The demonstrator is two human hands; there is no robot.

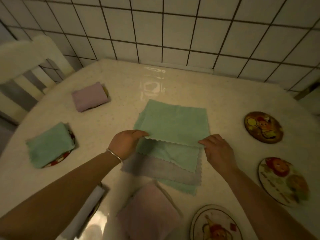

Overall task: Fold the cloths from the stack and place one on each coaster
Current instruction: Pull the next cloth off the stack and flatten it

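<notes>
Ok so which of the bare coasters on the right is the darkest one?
The farthest coaster, nearest the tiled wall: it is round and dark brown with a yellow cartoon picture. The two nearer ones, the middle coaster and the near coaster, have pale backgrounds.

Dim, warm yellowish light. Glare patch on my glossy cream tabletop [154, 84] near the white tiled wall [190, 32]. Tile lines bow at the edges; near foreground smeared, soft.
</notes>
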